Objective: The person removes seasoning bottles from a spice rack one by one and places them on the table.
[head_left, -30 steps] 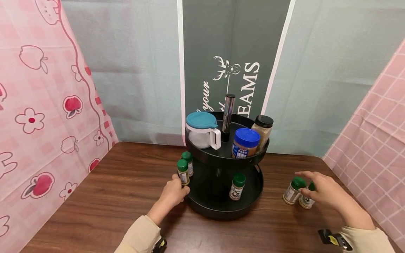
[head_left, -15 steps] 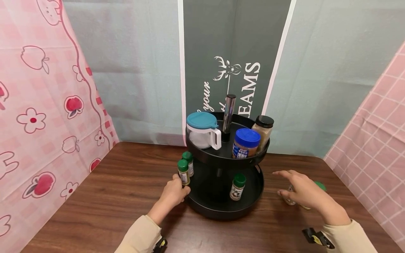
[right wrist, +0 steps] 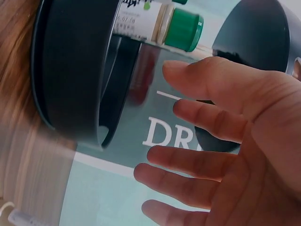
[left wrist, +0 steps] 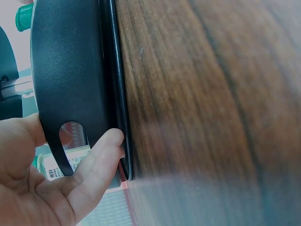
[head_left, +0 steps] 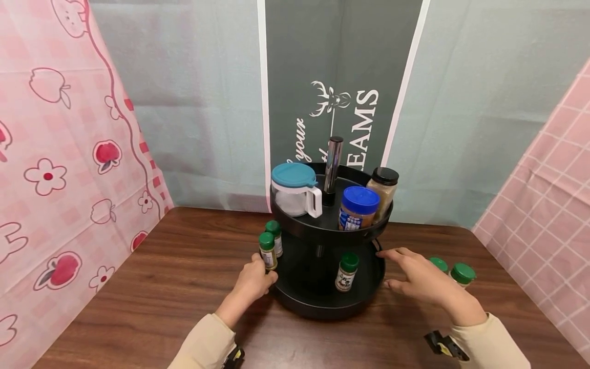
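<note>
A black two-tier lazy Susan (head_left: 318,311) stands mid-table. My left hand (head_left: 252,279) grips the left wall of its lower tray (left wrist: 70,61) beside the oval cutout, thumb over the rim and fingers outside. My right hand (head_left: 426,282) reaches to the tray's right rim, its fingers (right wrist: 183,155) spread apart and holding nothing. On the lower tray, a green-capped spice jar (head_left: 345,274) stands at the front right; two more, a front spice jar (head_left: 268,251) and a rear spice jar (head_left: 274,238), stand at the left beside my left hand.
The upper tray carries a teal-lidded pitcher (head_left: 294,189), a blue-lidded jar (head_left: 358,209) and a black-lidded jar (head_left: 383,189) around a chrome post (head_left: 333,166). Partly behind my right hand stand two green-capped jars (head_left: 462,274) on the wooden table (head_left: 138,297). Hanging cloths close off the back and sides.
My right hand has moved left, away from the two jars on the table, to the lower tray's right rim. My left hand stays at the left rim.
</note>
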The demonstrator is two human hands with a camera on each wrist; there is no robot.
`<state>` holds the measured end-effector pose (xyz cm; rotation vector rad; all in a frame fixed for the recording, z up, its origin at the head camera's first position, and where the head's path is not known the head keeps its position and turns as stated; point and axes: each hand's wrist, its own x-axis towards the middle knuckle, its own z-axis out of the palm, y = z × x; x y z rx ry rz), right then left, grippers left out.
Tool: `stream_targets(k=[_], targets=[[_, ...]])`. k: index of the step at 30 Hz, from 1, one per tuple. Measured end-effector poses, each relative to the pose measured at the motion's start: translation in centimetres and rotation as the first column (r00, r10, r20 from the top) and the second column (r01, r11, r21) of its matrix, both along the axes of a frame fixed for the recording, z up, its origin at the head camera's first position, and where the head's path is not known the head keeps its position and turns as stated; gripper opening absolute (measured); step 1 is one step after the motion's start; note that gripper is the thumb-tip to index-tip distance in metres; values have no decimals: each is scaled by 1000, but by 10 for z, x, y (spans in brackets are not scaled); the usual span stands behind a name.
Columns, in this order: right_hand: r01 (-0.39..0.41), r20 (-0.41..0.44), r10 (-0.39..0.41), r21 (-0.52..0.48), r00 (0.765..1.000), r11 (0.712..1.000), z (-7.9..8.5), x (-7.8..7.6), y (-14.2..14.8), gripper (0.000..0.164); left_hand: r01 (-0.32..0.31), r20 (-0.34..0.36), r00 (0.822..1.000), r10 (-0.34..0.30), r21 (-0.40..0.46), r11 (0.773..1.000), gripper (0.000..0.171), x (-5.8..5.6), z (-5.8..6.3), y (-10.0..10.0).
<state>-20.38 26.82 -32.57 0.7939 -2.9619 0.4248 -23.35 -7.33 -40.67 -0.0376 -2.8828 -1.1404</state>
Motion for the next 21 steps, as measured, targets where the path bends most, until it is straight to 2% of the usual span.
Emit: stream_targets(k=[21], targets=[[-104, -51, 101, -53, 994, 993, -1, -8, -41, 54, 9, 15, 1000, -9, 14, 1000, 43, 0, 2, 0]])
